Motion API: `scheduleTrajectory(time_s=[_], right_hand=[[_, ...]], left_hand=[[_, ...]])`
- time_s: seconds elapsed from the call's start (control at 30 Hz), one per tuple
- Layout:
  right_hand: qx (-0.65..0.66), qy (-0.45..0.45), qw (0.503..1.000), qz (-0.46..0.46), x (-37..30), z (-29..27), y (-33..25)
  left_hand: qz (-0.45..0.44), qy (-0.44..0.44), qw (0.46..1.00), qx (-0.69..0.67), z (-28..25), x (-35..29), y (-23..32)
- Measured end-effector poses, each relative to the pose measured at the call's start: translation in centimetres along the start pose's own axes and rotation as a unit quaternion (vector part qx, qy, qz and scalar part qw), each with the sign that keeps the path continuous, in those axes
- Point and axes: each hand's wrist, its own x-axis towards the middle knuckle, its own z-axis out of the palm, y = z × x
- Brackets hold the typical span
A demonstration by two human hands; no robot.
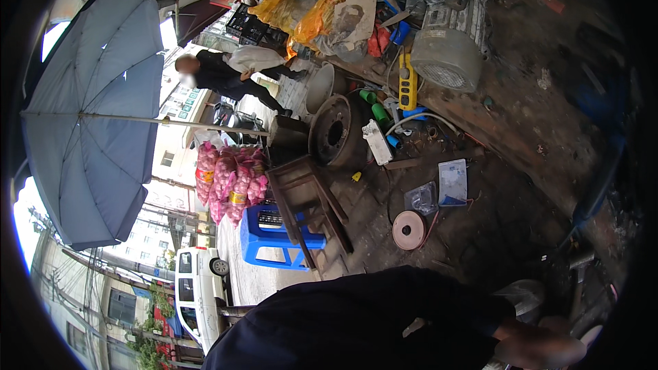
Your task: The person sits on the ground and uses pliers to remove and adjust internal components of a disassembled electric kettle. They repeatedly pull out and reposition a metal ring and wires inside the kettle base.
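The scene lies on its side in the head view. A dark sleeve [411, 301] comes in from the lower edge and reaches to the lower right. At its end is my left hand [541, 348], low over the ground, its fingers too blurred to read; whether it holds anything cannot be made out. Beside it lie a greyish, shiny rounded piece [524, 294] and a tool that looks like a hammer [580, 264]. Farther off on the dark ground are a round pinkish disc [410, 231], a clear plastic bag [421, 198] and a white-and-blue flat box [452, 181]. My right hand is out of view.
A large electric motor [449, 48], yellow control box [408, 82], white power strip [377, 142] and wheel rim [336, 130] crowd the ground. A wooden frame [308, 199], blue stool [281, 236], pink net sacks [229, 181] and umbrella [96, 123] stand streetward. A person [223, 75] walks past.
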Motion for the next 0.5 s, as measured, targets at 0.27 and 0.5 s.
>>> scheduleTrajectory(time_s=[0.27,0.5], right_hand=[[0.007,0.010,1.000,0.006,-0.9,0.1,0.0],[0.007,0.024,1.000,0.008,-2.2,-0.5,0.4]], left_hand=[[-0.066,-0.021,0.996,-0.057,0.4,0.3,0.4],[-0.106,-0.049,0.988,-0.101,1.9,0.6,0.6]])
